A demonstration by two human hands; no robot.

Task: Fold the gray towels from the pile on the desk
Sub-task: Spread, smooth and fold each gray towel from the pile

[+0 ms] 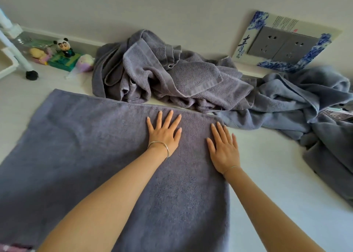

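Observation:
A gray towel (80,156) lies spread flat on the white desk (267,171), reaching from the middle to the near edge. My left hand (165,130) rests flat on it near its far edge, fingers straight and spread. My right hand (223,146) presses flat on the towel's right edge, close to the far right corner. Behind the flat towel sits a crumpled pile of gray towels (162,70). A second rumpled heap of bluish-gray towels (305,103) lies to the right.
Small toys stand at the back left, among them a panda figure (65,46) on a green box (64,61). A white rack leg (23,59) stands at the far left. A wall socket plate (280,45) with a blue-patterned frame is behind the right heap.

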